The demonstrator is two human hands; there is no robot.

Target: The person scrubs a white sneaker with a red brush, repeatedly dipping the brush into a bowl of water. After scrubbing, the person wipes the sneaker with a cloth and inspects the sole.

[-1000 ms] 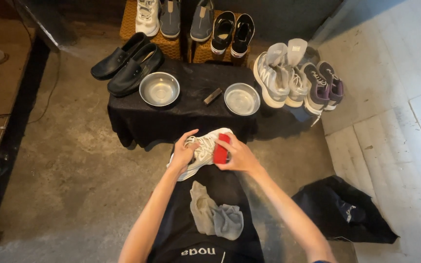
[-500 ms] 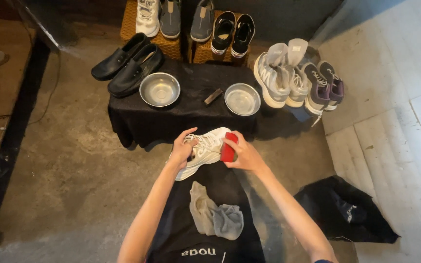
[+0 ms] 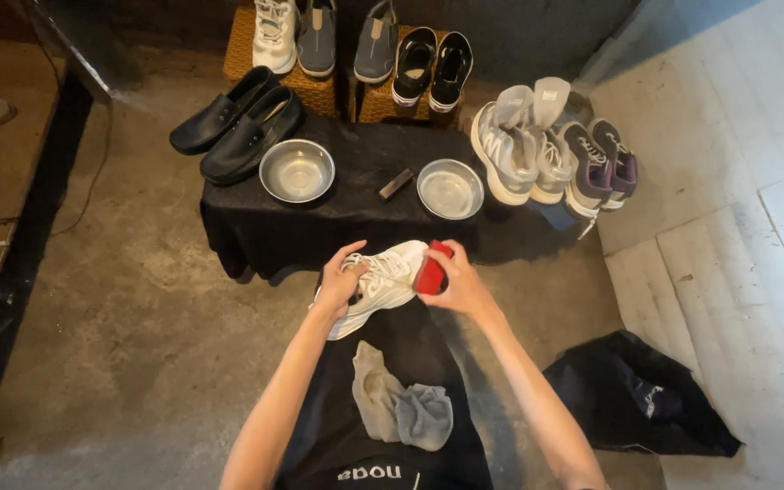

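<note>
Head view: we grip the white sneaker (image 3: 381, 279) over our lap in the left hand (image 3: 339, 283); the right hand (image 3: 458, 285), at 3 o'clock, clasps a red brush (image 3: 432, 270) against its toe. Judged step: scrubbing. Next stroke calls for steady support.
</note>
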